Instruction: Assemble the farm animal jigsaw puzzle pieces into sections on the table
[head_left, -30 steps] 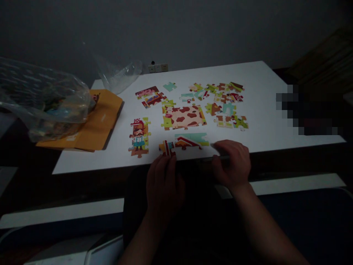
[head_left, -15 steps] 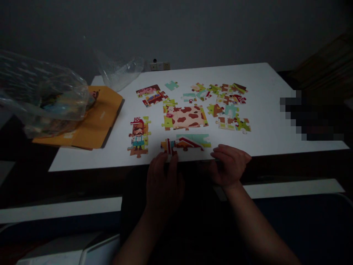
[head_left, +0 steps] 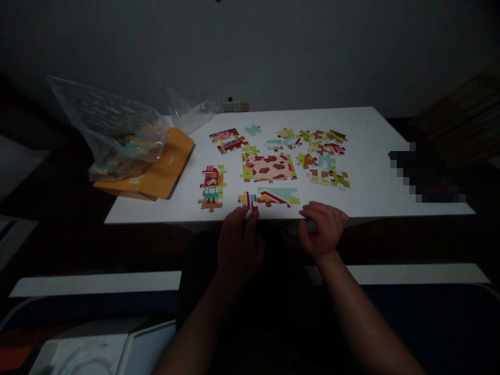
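At the front edge of the white table, my left hand (head_left: 240,237) rests with its fingers stretched out and slightly spread. Its fingertips touch the lower edge of a small jigsaw puzzle piece (head_left: 247,200) with a red and white barn part. Just right of that lies a joined strip (head_left: 279,196) showing a red roof and pale blue sky. My right hand (head_left: 325,228) leans on the table edge, fingers loosely bent and thumb apart, with nothing visible in it. Beyond the hands sits a joined cow section (head_left: 271,167); a farmer section (head_left: 211,188) lies to the left.
Several loose and partly joined puzzle pieces (head_left: 326,161) spread over the right of the white table (head_left: 380,172). A pig section (head_left: 224,135) lies at the back left. Clear plastic bags (head_left: 117,125) and an orange-yellow folder (head_left: 175,156) occupy the left end. A pixelated dark shape is at right.
The camera view has shifted, so the table and its things appear farther right at the left end. Both hands stay at the table edge, and the puzzle pieces keep their arrangement.
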A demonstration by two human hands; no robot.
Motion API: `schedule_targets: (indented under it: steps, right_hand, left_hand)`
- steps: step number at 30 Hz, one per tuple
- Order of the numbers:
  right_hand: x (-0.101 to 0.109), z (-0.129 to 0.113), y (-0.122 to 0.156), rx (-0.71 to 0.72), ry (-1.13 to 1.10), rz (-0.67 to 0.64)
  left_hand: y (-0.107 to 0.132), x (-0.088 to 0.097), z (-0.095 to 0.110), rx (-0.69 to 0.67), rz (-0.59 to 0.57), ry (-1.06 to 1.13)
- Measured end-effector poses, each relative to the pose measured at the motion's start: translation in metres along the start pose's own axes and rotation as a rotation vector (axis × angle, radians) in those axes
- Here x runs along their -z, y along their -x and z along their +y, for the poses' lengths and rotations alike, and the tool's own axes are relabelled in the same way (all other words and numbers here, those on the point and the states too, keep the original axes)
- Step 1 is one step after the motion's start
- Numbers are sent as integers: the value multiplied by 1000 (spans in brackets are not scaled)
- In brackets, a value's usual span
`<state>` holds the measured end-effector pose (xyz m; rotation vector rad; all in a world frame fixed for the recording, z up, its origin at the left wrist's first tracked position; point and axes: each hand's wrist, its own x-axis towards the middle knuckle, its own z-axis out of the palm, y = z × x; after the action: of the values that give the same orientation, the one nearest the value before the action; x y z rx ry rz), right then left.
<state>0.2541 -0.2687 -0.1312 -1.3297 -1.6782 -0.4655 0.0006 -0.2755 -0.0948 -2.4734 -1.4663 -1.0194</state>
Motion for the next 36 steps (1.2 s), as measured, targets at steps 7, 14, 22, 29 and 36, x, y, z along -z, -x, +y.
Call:
schedule_targets:
  steps: [7, 14, 22, 29, 36]
  right_hand:
    - [0, -1, -1, -9, -5, 9]
    - [6, -2, -2, 38, -37, -30]
    - [5, -7, -4, -30, -7, -31]
    - [20, -47, -23, 36, -124, -284]
    - [63, 13, -70, 74, -300, -371]
  left_hand:
    - [0, 5, 4, -21, -22, -10]
    - [-12, 6, -8, -106, 56, -51]
    - [-22, 28, -26, -245, 95, 35]
    - [-10, 29, -5, -257, 72, 291]
    - [-58, -11, 29, -333, 61, 280]
